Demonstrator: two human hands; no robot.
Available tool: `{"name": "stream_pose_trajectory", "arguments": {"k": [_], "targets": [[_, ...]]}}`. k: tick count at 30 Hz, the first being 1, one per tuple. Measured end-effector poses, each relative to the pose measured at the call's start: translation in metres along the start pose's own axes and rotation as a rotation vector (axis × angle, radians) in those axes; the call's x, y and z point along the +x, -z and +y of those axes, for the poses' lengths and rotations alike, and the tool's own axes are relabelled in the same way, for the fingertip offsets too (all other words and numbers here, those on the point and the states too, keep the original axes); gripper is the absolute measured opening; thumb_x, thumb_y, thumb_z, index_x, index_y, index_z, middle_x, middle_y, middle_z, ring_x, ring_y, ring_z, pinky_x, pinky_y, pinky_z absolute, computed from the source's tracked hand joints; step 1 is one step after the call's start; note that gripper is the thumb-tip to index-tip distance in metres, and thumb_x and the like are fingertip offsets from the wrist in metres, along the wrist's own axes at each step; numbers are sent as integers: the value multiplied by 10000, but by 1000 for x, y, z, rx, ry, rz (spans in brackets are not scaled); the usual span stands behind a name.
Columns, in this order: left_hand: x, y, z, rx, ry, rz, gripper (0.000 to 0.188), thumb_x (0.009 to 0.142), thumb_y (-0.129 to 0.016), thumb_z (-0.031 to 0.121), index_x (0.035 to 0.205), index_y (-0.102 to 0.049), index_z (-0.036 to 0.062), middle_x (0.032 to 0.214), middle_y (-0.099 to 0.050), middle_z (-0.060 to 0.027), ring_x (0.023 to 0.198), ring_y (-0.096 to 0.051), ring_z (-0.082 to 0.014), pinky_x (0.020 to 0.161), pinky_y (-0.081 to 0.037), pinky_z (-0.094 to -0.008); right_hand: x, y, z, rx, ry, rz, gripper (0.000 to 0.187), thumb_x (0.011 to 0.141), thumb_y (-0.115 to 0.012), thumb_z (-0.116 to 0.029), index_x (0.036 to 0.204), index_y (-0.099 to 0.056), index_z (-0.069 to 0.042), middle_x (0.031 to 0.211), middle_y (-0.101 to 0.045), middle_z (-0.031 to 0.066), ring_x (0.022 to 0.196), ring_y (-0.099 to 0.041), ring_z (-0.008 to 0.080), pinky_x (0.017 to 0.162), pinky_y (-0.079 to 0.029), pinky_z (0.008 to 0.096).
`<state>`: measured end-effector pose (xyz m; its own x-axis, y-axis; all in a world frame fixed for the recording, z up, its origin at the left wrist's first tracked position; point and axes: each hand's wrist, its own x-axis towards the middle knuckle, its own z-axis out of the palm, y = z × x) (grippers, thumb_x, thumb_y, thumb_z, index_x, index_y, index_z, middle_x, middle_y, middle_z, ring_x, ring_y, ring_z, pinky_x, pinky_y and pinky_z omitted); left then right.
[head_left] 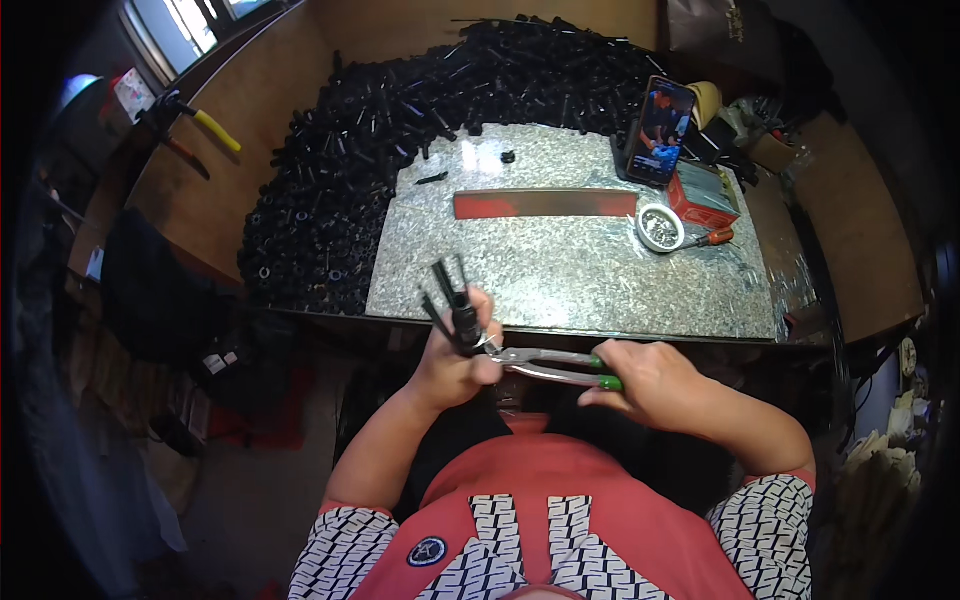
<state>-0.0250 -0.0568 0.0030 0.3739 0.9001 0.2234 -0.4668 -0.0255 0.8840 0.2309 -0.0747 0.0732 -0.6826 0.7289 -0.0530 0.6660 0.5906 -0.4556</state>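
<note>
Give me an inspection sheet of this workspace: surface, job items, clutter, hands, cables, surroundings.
Surface: speckled slab, bearing a long reddish strip.
Job items: bunch of black pieces, blurred; pliers with green-tipped handles.
Clutter: large pile of black parts behind and left; phone, red box, white bowl and screwdriver at right.
Hands: left hand grips the bunch; right hand grips the pliers.
Cables: nothing seen for certain; edges are dark.
Surroundings: wooden panels both sides; window upper left.
</note>
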Motion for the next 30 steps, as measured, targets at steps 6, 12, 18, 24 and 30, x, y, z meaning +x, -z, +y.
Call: {"name": "stream_pose_trajectory", "arguments": {"k": [6,12,18,24,30], "targets": [[1,4,20,4,-72,80,685,669,-631,677,919,-373,94,575,-388,22,485,-351,-68,480,-319,-208,-6,1,0,362,-209,46,417,814,-724,-249,954,-400,-28,730,-563,146,633,-584,305,581,-453,354],[4,6,33,51,-115,74,606,703,-649,643,809,-404,99,531,-408,12,433,-386,-97,445,-349,-238,-11,6,19,223,21,509,398,701,-777,-47,796,-391,-60,837,-564,137,665,-559,230,583,-443,312],[5,5,31,45,-156,81,560,740,-663,600,778,-410,102,539,-414,15,437,-384,-92,443,-345,-237,-12,21,14,-220,155,730,379,626,-765,2,829,-448,-49,944,-571,163,783,-564,279,697,-453,372],[1,-3,31,-87,-19,24,572,632,-807,470,833,-430,91,625,-447,32,548,-412,-76,512,-334,-221,-9,30,0,-568,168,794,327,739,-705,-115,1008,-542,-27,1160,-549,163,1069,-552,313,992,-353,505],[3,-11,27,-13,68,31,665,508,-884,390,837,-378,111,589,-391,76,493,-358,-29,469,-287,-201,-9,29,-2,-799,174,790,384,757,-726,-143,1074,-537,-33,1243,-508,158,1177,-500,328,1078,-259,552]]}}
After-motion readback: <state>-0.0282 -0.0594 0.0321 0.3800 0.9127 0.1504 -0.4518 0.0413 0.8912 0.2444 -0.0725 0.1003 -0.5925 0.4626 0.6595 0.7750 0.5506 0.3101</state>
